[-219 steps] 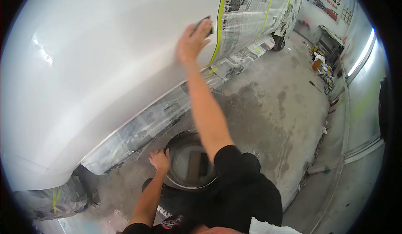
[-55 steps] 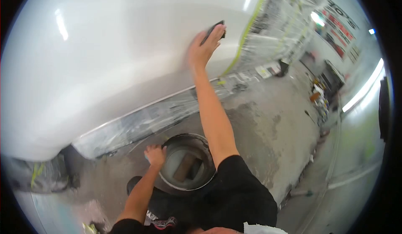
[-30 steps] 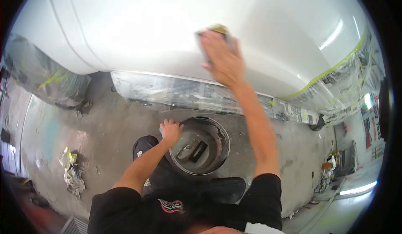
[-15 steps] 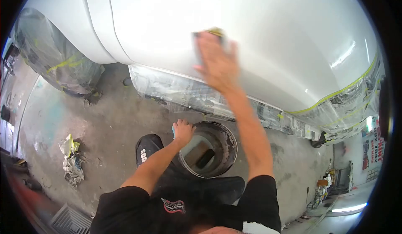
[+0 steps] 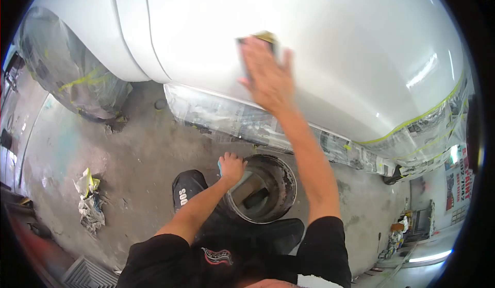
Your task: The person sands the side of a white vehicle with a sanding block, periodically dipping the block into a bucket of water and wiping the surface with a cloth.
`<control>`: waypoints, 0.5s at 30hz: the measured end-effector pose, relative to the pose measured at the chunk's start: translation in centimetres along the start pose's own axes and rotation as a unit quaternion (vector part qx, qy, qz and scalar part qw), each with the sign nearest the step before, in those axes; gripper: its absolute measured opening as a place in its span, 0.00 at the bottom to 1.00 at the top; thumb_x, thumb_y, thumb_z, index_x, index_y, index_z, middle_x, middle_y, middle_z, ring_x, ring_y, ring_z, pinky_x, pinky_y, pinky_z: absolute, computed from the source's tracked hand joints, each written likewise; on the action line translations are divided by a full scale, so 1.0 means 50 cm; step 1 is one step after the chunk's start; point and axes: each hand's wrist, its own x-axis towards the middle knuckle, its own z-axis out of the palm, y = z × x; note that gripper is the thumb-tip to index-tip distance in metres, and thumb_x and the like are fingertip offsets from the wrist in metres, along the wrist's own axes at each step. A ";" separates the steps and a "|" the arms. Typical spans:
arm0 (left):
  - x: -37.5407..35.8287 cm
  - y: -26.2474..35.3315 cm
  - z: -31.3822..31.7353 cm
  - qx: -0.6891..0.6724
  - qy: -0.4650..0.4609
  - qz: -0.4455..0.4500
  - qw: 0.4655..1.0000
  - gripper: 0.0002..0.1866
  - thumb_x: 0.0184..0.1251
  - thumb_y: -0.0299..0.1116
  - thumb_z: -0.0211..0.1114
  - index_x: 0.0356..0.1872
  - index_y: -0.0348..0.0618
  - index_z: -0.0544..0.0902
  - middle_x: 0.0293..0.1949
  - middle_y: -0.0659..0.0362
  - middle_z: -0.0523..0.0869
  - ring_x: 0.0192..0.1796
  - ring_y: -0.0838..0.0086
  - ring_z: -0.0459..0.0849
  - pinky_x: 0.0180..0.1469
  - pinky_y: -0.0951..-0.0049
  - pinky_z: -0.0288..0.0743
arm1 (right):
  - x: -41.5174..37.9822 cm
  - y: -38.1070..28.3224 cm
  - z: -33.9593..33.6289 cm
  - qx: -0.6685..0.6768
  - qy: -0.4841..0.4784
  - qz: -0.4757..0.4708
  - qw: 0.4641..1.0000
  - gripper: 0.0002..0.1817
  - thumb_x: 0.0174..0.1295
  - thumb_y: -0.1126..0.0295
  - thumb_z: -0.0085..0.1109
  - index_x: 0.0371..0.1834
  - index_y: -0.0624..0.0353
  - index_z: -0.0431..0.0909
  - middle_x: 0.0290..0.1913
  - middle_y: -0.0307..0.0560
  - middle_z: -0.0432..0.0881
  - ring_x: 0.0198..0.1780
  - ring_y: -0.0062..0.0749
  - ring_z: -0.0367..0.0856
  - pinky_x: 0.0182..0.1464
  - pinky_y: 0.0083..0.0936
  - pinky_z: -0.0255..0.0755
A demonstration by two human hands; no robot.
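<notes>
My right hand presses a sanding pad flat against the white vehicle panel; the pad's dark edge and yellowish corner stick out past my fingers. By the left rim of a bucket is my left hand, fingers curled. Something light blue shows at its outer side, mostly hidden by the hand. Inside the bucket lie a dark block and a brownish flat piece, in what looks like water. The bucket stands on the floor between my knees.
Newspaper and clear plastic masking run along the panel's lower edge, held with yellow-green tape. A plastic-covered wheel is at the left. Crumpled masking paper lies on the concrete floor. A floor grate shows at the lower left.
My view has shifted a little, so the panel seams, wheel and bucket sit slightly further right and lower. My right hand stays on the pad at the panel; my left stays by the bucket.
</notes>
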 end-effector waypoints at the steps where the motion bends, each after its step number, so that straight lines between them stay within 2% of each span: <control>1: 0.003 -0.003 0.001 0.003 -0.004 -0.003 1.000 0.16 0.68 0.49 0.64 0.40 0.51 0.91 0.48 0.58 0.83 0.57 0.59 0.74 0.55 0.53 0.65 | -0.022 -0.003 0.007 -0.001 0.007 0.020 1.000 0.39 0.74 0.44 0.44 0.81 0.56 0.57 0.82 0.44 0.57 0.84 0.35 0.49 0.80 0.62 0.33; 3: 0.003 0.000 0.006 0.010 -0.013 -0.014 1.000 0.16 0.68 0.49 0.64 0.41 0.51 0.91 0.48 0.58 0.83 0.57 0.60 0.74 0.55 0.53 0.65 | -0.030 -0.021 0.000 0.001 0.019 0.060 0.998 0.39 0.72 0.45 0.48 0.80 0.58 0.59 0.82 0.46 0.57 0.84 0.37 0.48 0.79 0.63 0.30; 5: 0.005 0.001 0.003 0.003 -0.025 -0.020 0.999 0.16 0.68 0.49 0.64 0.41 0.51 0.91 0.47 0.58 0.83 0.58 0.60 0.74 0.56 0.53 0.64 | 0.063 -0.085 0.029 0.102 0.040 0.020 0.994 0.40 0.70 0.47 0.52 0.79 0.61 0.61 0.81 0.50 0.58 0.84 0.40 0.50 0.79 0.63 0.37; 7: 0.000 -0.003 0.001 0.008 -0.021 -0.021 1.000 0.16 0.68 0.50 0.64 0.41 0.51 0.91 0.47 0.59 0.84 0.58 0.60 0.74 0.56 0.53 0.64 | 0.170 -0.165 0.044 0.082 0.068 -0.019 0.994 0.39 0.69 0.47 0.55 0.76 0.60 0.64 0.80 0.49 0.61 0.80 0.41 0.57 0.75 0.59 0.53; 8: 0.000 -0.002 0.003 0.012 -0.009 -0.017 1.000 0.16 0.68 0.50 0.64 0.41 0.51 0.91 0.47 0.59 0.84 0.58 0.60 0.74 0.56 0.53 0.64 | 0.198 -0.191 0.048 0.062 0.083 -0.026 0.994 0.38 0.68 0.46 0.55 0.76 0.58 0.66 0.80 0.46 0.62 0.79 0.39 0.59 0.74 0.59 0.56; 10: 0.005 0.011 0.004 0.022 -0.003 -0.012 1.000 0.16 0.68 0.50 0.64 0.42 0.51 0.91 0.47 0.59 0.84 0.58 0.60 0.74 0.56 0.53 0.64 | 0.196 -0.178 0.060 0.050 0.097 -0.050 0.993 0.37 0.69 0.46 0.55 0.76 0.54 0.66 0.81 0.41 0.60 0.80 0.34 0.57 0.76 0.58 0.54; 13: -0.001 0.006 -0.006 0.032 -0.036 -0.019 0.999 0.17 0.68 0.50 0.63 0.42 0.52 0.91 0.48 0.59 0.84 0.58 0.60 0.74 0.57 0.53 0.64 | 0.092 -0.083 0.036 -0.004 0.057 -0.073 0.996 0.34 0.70 0.47 0.53 0.75 0.51 0.68 0.80 0.34 0.61 0.79 0.28 0.59 0.77 0.53 0.54; 15: 0.008 0.007 -0.006 0.018 -0.057 -0.030 0.998 0.17 0.68 0.51 0.62 0.43 0.52 0.91 0.51 0.59 0.84 0.59 0.59 0.73 0.59 0.51 0.63 | 0.035 -0.069 0.051 -0.035 0.072 -0.055 0.995 0.36 0.68 0.48 0.56 0.77 0.52 0.65 0.82 0.35 0.58 0.81 0.28 0.54 0.79 0.57 0.48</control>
